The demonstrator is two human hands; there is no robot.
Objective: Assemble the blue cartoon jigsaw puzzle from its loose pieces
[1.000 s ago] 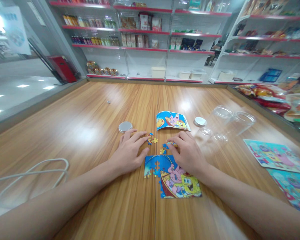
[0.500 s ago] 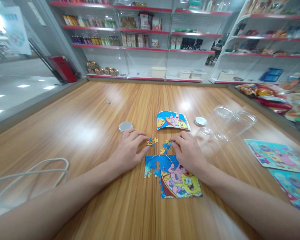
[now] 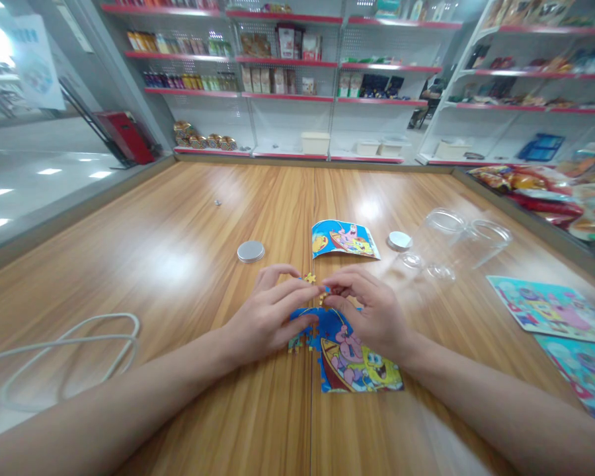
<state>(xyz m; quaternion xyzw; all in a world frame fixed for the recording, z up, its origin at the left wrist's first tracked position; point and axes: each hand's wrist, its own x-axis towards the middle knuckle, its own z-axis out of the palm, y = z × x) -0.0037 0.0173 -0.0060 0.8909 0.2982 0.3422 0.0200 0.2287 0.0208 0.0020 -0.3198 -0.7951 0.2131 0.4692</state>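
A partly built cartoon jigsaw puzzle (image 3: 359,363) lies on the wooden table (image 3: 178,251) in front of me. My left hand (image 3: 270,316) and my right hand (image 3: 371,311) meet above its top edge, fingertips pinched together on small puzzle pieces (image 3: 322,294). One loose yellow piece (image 3: 310,277) lies just beyond the fingers. The reference picture (image 3: 344,239) of the same cartoon lies further back.
Two metal lids (image 3: 250,251) (image 3: 399,240) and two clear jars (image 3: 451,244) on their sides lie behind the hands. Other puzzle boards (image 3: 550,311) sit at the right, a white cable (image 3: 64,357) at the left. Shop shelves (image 3: 287,79) line the back.
Both hands lifted off the table and drew together over the puzzle's top edge, bringing their pieces between the fingertips. The camera view hardly shifted.
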